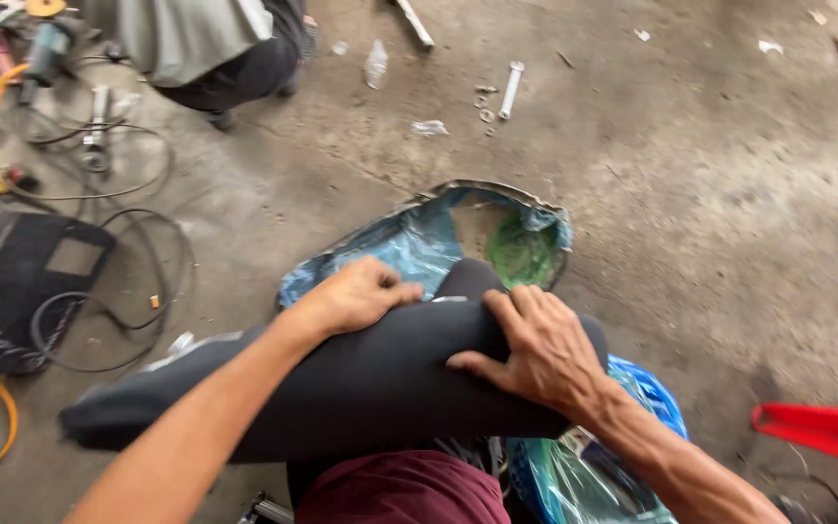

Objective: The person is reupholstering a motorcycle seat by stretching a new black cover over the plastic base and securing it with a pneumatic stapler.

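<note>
Black cover (361,388) — both hands (361,296) pressing

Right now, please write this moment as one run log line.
left hand: pressing black cover sheet | right hand: gripping its fold | under it: blue plastic-wrapped seat base | surface: concrete floor

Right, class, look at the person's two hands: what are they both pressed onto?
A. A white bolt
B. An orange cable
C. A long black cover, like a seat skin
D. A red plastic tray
C: the left hand and the right hand both lie on the black cover, stretched over a blue plastic-wrapped base.
</note>
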